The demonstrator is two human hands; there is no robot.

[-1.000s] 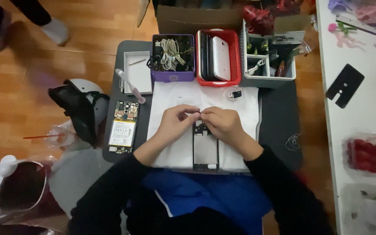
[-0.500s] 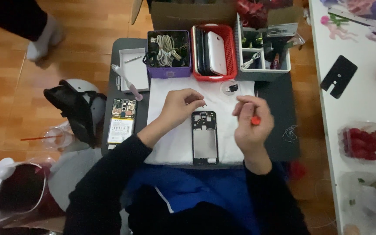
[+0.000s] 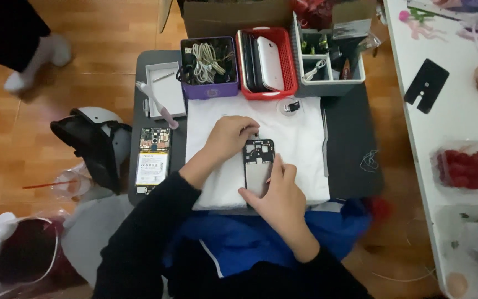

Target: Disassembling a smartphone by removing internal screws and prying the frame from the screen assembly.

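Dark table (image 3: 349, 144), centre frame. On it: white cloth (image 3: 300, 138) in the middle; purple bin (image 3: 208, 69), red basket (image 3: 266, 61) and grey organiser (image 3: 327, 63) along the upper edge; white tray (image 3: 164, 91) and opened phone (image 3: 153, 160) at left.

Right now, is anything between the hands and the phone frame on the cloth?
Nothing visible. The left hand touches the phone frame at its top edge, and the right hand rests on its lower end.
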